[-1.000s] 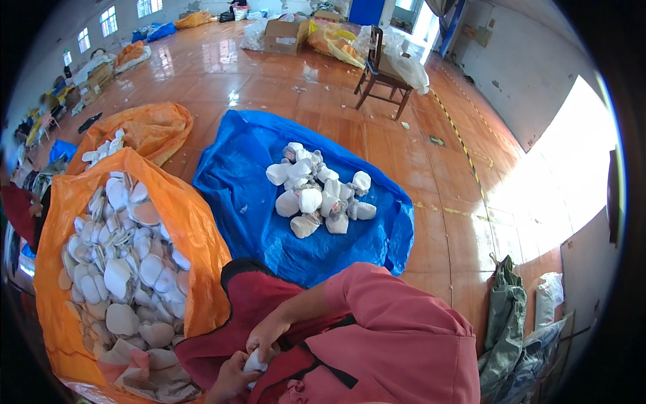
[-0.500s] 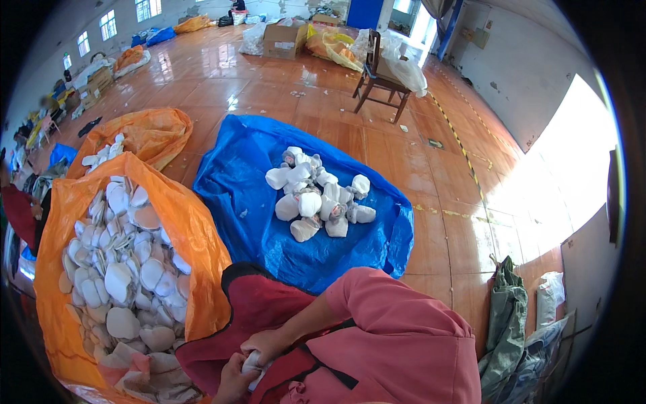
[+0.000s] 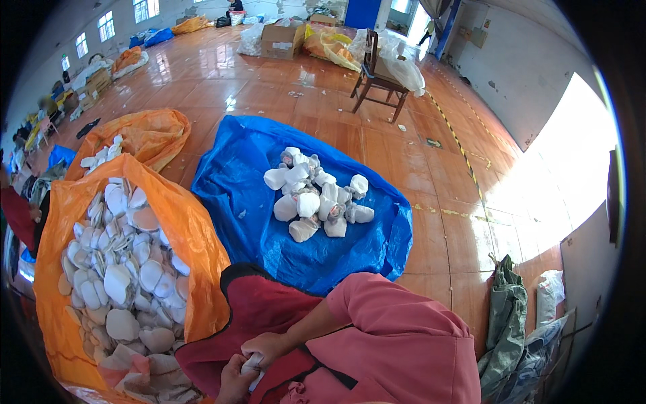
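Since earlier frames, R hand (image 3: 266,346) has dropped a touch twd the lap; L hand (image 3: 233,378) is abt where it was, & a person (image 3: 428,31) has come into view by the far doorway.

Hands are together, both clamped on one small white pc (image 3: 252,364), held btwn them over the lap, just above the dark-red cloth (image 3: 266,303). R hand: fingers curled down onto pc's upper end, knuckles up, thumb side facing L hand. L hand: curled round pc's near/left side, fingertips close to R's; some digits hidden, can't tell exact grip.

R forearm bare from the pink sleeve (image 3: 397,310), elbow bent, angled down-left across the body; wrist looks roughly in line w/ forearm. L wrist comes up from lower edge, most of L forearm out of view.

Orange bag (image 3: 210,262) sits to person's left, mouth wide, full of white & beige pads (image 3: 122,283). Blue sheet (image 3: 232,195) spread on floor ahead, w/ a heap of white bundles (image 3: 308,202) on its right half, some w/ grey parts. Hands well apart from both heaps.
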Available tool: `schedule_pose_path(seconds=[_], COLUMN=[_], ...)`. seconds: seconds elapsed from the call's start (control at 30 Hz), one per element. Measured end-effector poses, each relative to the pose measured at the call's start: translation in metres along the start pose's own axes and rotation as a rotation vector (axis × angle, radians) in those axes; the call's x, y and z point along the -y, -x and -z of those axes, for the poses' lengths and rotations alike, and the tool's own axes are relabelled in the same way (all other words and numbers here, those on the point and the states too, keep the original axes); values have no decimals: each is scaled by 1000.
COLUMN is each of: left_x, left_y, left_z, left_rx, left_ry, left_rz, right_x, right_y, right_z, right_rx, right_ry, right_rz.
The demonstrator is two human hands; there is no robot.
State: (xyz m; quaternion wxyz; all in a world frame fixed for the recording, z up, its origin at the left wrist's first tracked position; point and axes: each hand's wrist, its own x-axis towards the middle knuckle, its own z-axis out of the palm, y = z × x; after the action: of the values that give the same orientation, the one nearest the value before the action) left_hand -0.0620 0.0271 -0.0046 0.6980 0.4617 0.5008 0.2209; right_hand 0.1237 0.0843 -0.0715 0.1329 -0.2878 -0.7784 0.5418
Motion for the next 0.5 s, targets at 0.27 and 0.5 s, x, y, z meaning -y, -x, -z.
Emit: schedule_pose_path(seconds=[0.27, 0.5], left_x=[-19, -24], left_y=[1, 6], left_z=[-6, -8], left_rx=[-33, -32], left_ry=[-46, -22], left_rz=[74, 77], right_x=[-6, -5], right_y=[0, -2], right_z=[-1, -2], right_rx=[-18, -11], right_ry=[-25, -44], right_rz=[9, 18])
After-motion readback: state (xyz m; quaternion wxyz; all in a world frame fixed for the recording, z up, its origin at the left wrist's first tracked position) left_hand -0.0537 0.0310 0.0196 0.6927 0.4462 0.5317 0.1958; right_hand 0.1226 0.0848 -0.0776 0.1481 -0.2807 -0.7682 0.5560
